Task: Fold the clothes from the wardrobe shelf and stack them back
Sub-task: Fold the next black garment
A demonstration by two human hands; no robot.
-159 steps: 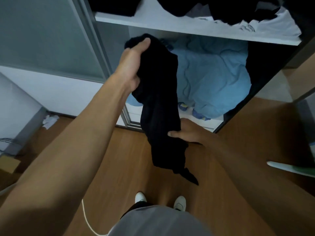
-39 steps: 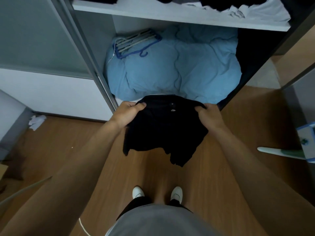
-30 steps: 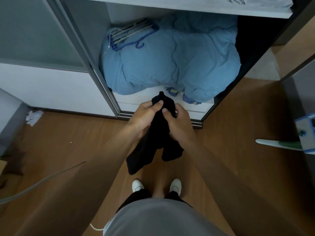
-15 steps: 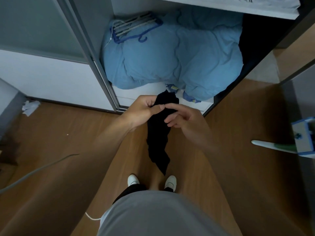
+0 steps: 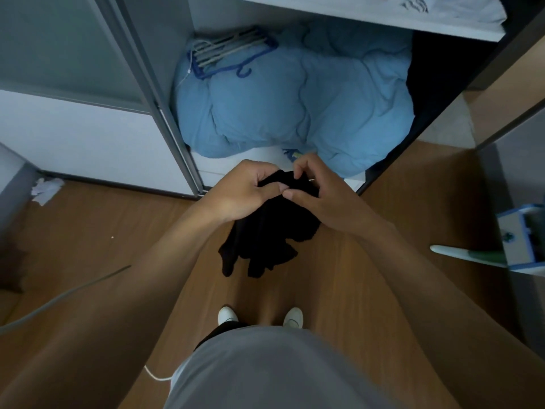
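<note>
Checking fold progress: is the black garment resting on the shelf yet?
No, the black garment hangs in the air, gripped by the left hand and right hand.

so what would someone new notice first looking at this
Both hands, left hand and right hand, grip a bunched black garment at centre, hanging above the wooden floor. Behind them, a big light-blue duvet fills the open wardrobe, with hangers lying on top.

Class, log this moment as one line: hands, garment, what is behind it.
left hand: grips black garment | right hand: pinches its top edge | garment: bunched, hanging above floor | behind: blue duvet in wardrobe
</note>
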